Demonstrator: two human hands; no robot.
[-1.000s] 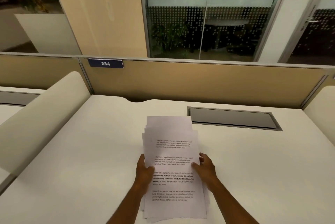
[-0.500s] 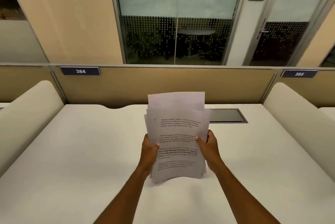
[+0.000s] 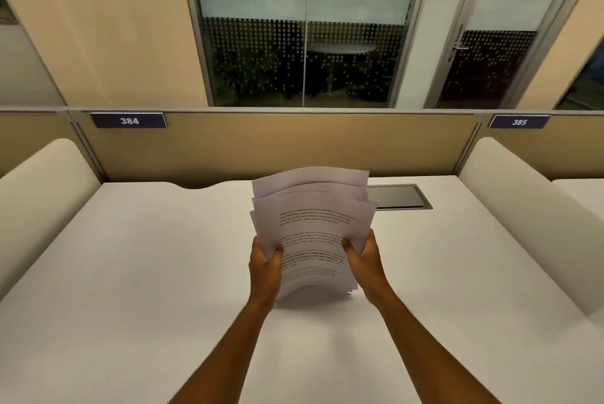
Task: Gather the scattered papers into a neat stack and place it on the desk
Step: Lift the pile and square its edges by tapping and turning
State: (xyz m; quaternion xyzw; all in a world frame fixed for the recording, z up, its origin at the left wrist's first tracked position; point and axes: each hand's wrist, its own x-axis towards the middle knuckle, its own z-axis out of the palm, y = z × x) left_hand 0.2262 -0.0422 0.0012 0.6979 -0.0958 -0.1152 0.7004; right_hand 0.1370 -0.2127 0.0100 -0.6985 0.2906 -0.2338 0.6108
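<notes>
Hands clamp a loose sheaf of white printed paper sheets from both sides. The left hand has its grip closed on the sheaf's left edge, thumb pressed flat across the front page and fingers wrapped behind. The right hand mirrors it on the right edge, thumb on the front, fingers hidden behind the sheets. Both grips are tight on the paper, holding it roughly midway up its height.

The sheaf stands nearly upright, its top leaning away from the person, printed text facing them. Its upper edges are uneven and fanned, with several pages stepping above one another. The lower part bows outward and the bottom edges are staggered at the right; they sit just at the white desk, though whether they touch it cannot be told. The sheaf is about central on the desk, nearer its far edge than its near one.

Behind it to the right, a grey rectangular cable hatch is set flush near the desk's far edge. A tan partition panel rises along that edge, bearing a blue number plate reading 384.
</notes>
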